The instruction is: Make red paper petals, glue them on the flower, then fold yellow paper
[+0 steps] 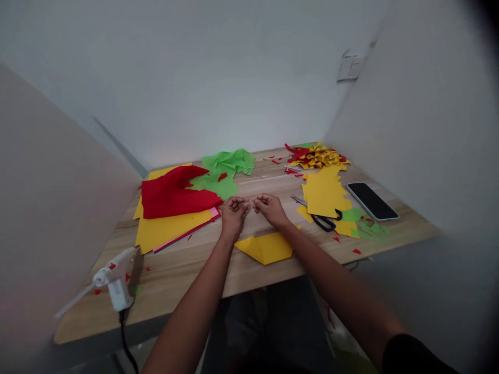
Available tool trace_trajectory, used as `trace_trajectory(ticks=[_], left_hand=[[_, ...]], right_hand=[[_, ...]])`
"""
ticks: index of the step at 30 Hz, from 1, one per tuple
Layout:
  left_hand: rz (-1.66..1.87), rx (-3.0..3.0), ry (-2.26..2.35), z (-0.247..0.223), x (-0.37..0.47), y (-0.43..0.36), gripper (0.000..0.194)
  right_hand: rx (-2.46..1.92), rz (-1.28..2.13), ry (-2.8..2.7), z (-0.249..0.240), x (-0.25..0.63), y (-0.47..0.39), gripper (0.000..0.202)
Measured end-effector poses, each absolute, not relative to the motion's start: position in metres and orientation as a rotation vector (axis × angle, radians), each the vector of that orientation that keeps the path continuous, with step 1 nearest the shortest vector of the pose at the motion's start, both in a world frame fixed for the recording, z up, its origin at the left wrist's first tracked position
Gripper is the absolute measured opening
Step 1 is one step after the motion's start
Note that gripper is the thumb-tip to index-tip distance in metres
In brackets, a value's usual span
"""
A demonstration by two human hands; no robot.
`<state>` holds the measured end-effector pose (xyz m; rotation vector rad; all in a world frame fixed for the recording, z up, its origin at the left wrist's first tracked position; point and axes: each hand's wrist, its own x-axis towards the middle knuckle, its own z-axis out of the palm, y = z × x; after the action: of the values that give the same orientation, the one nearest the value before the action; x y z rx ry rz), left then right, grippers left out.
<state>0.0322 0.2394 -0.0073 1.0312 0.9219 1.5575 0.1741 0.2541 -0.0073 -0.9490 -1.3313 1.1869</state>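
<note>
Both my hands are close together above the middle of the wooden table, fingertips nearly meeting. My left hand (235,212) has its fingers curled and pinched at the tips; anything between them is too small to name. The fingers of my right hand (267,206) are pinched too, facing the left, and what they hold, if anything, cannot be made out. A folded piece of yellow paper (268,248) lies just below the hands, partly under my right forearm. Red paper (175,195) lies left of my left hand, over yellow sheets (163,232).
Green crepe paper (234,161) lies behind. At right are yellow cut pieces (322,192), dark-handled scissors (323,223), a phone (372,201) and a pile of yellow curled strips (322,157). A white glue gun (119,283) with a cord stands front left. Walls enclose the table (163,296).
</note>
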Motion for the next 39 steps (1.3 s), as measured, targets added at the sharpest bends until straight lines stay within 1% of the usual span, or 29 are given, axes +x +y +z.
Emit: trace_trajectory(ticks=[4, 10, 13, 16, 19, 21, 23, 25, 27, 29, 31, 32, 34, 35, 37, 39], left_hand=[[1.49, 1.033, 0.866, -0.006, 0.03, 0.238, 0.038], [1.476, 1.045, 0.851, -0.002, 0.027, 0.235, 0.044], [1.496, 1.09, 0.898, -0.001, 0.026, 0.237, 0.044], [1.52, 1.186, 0.997, 0.002, 0.024, 0.237, 0.039], [1.526, 1.362, 1.155, 0.012, 0.019, 0.22, 0.025], [1.485, 1.522, 1.272, 0.02, 0.014, 0.194, 0.016], [1.37, 1.699, 1.35, 0.026, 0.011, 0.159, 0.015], [1.173, 1.868, 1.367, 0.025, 0.011, 0.122, 0.013], [1.025, 1.971, 1.42, 0.019, 0.01, 0.091, 0.023], [0.765, 2.176, 1.525, 0.011, 0.009, 0.07, 0.036], [0.479, 2.388, 1.6, 0.004, 0.005, 0.06, 0.043], [0.377, 2.462, 1.614, 0.001, 0.003, 0.058, 0.045], [0.313, 2.521, 1.618, -0.002, 0.0, 0.057, 0.045], [0.32, 2.525, 1.627, -0.003, -0.001, 0.058, 0.044], [0.361, 2.525, 1.638, -0.005, -0.002, 0.059, 0.038], [0.427, 2.546, 1.638, -0.006, -0.001, 0.058, 0.034]], right_hand=[[-0.867, 1.348, -1.328, -0.004, 0.178, 0.25, 0.039], [-0.824, 1.425, -1.307, -0.005, 0.179, 0.247, 0.041], [-0.833, 1.42, -1.289, -0.005, 0.181, 0.247, 0.042], [-0.854, 1.4, -1.286, -0.005, 0.181, 0.247, 0.042], [-0.87, 1.348, -1.305, -0.004, 0.182, 0.246, 0.039], [-0.878, 1.281, -1.323, -0.003, 0.183, 0.247, 0.033], [-0.889, 1.193, -1.353, 0.002, 0.186, 0.247, 0.03], [-0.906, 1.091, -1.405, 0.01, 0.191, 0.243, 0.03], [-0.921, 0.991, -1.488, 0.021, 0.198, 0.229, 0.027], [-0.921, 0.926, -1.602, 0.03, 0.206, 0.202, 0.019], [-0.889, 0.93, -1.753, 0.034, 0.216, 0.166, 0.011], [-0.859, 0.945, -1.872, 0.033, 0.22, 0.146, 0.012], [-0.864, 0.855, -2.296, 0.027, 0.227, 0.112, 0.043], [-0.921, 0.786, -2.396, 0.022, 0.229, 0.099, 0.051], [-1.027, 0.662, -2.493, 0.013, 0.231, 0.083, 0.051], [-1.09, 0.588, -2.497, 0.007, 0.23, 0.077, 0.041]])
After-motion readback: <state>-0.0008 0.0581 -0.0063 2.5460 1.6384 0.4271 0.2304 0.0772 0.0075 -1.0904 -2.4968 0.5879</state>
